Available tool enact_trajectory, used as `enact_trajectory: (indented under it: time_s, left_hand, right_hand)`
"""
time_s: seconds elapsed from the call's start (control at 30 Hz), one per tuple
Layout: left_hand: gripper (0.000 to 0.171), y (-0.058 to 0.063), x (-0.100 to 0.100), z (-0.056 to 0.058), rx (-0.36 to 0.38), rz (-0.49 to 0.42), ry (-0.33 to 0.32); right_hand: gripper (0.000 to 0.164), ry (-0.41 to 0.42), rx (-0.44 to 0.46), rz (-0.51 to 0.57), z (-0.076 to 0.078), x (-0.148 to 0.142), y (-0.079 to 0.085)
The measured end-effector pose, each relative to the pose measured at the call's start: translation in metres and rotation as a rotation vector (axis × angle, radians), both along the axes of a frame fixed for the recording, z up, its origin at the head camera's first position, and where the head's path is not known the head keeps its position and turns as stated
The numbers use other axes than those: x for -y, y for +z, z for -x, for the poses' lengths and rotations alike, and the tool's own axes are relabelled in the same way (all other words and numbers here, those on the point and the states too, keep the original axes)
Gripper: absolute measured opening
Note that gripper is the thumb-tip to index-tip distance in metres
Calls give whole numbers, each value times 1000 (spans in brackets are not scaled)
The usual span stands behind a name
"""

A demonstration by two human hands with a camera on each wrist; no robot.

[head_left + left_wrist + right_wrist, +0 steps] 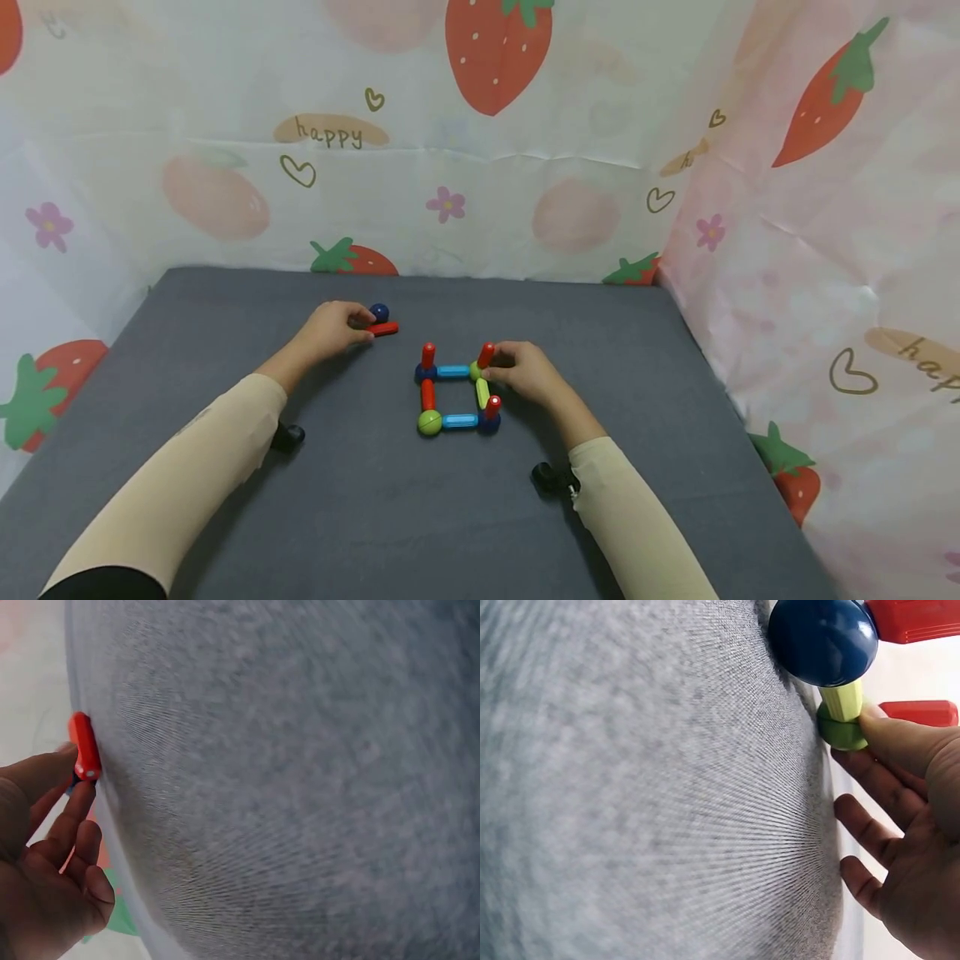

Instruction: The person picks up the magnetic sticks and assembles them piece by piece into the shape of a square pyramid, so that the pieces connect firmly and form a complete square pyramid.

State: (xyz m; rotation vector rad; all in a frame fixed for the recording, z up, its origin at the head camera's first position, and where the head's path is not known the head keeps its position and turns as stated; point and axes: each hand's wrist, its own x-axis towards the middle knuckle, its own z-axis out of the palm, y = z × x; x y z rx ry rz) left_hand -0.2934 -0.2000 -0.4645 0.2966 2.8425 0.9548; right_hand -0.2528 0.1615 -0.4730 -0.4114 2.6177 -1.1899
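On the grey table stands a square frame of magnetic balls and rods, with blue rods (453, 371), a red side rod (428, 395) and a yellow-green side rod (482, 393). Red rods rise from three of its corners. My right hand (527, 372) pinches the green ball (842, 733) at the far right corner between thumb and fingers. Farther left, my left hand (334, 327) holds the end of a loose red rod (85, 745) with thumb and fingertip. Just behind that rod lies a dark blue ball (379, 312).
At the frame's near corners sit a green ball (430, 423) and a dark blue ball (489, 423). A strawberry-print cloth (465, 167) hangs behind the table's far edge and along its sides. Black wrist devices (551, 479) show below both hands.
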Motion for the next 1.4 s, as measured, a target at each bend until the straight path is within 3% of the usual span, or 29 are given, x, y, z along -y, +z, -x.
enact_trajectory:
  time_s: [0.3, 0.8, 1.0, 1.4]
  left_hand:
    - [35, -9, 3, 1, 29, -13, 37]
    - [27, -6, 1, -5, 19, 1, 34]
    - [26, 3, -2, -19, 9, -58, 16]
    - [22, 20, -14, -63, -62, -156, 9]
  right_hand:
    - [20, 10, 8, -8, 0, 2, -1]
    - [23, 12, -7, -8, -1, 3, -1]
    - [22, 6, -8, -10, -1, 2, -1]
    - [22, -1, 1, -5, -2, 1, 2]
